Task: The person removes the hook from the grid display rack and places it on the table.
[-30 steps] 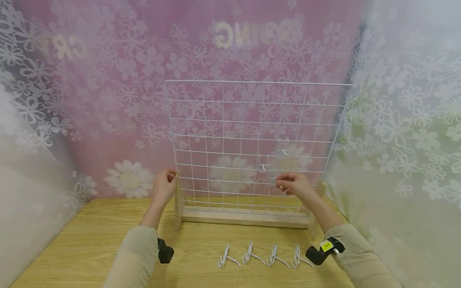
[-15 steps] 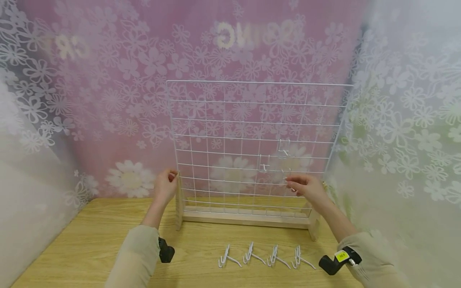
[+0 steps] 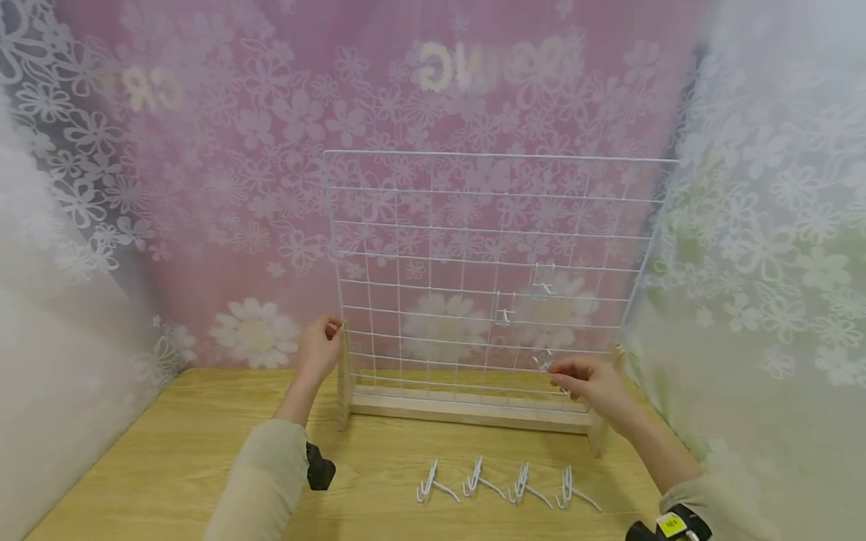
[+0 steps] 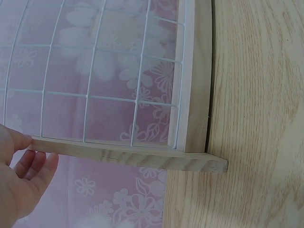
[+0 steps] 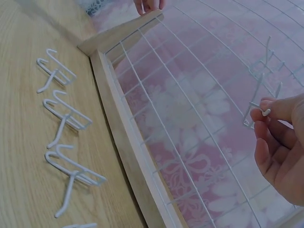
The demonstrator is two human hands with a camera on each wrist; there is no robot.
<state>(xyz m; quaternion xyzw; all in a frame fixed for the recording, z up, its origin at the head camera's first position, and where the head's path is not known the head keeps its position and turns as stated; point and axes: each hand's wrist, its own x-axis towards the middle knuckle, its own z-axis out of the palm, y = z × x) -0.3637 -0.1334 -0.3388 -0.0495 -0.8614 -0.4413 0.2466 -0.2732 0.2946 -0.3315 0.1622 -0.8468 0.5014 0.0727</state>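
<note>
A white wire grid panel stands upright in a wooden base. My left hand pinches the top of the base's left post between thumb and fingers. In my right hand, thumb and fingertips pinch a white wire hook by its prong, in front of the grid's lower right part. Whether that hook touches the grid wires I cannot tell. Two similar hooks hang on the grid, an upper one and a lower one to its left.
Several more white wire hooks lie in a row on the wooden table, in front of the base. Behind the grid hangs a pink flowered curtain; a pale flowered sheet closes off the right side.
My right hand has moved right and down along the grid with the hook in its fingers. The left hand stays at the post; the whole head view has shifted slightly.
</note>
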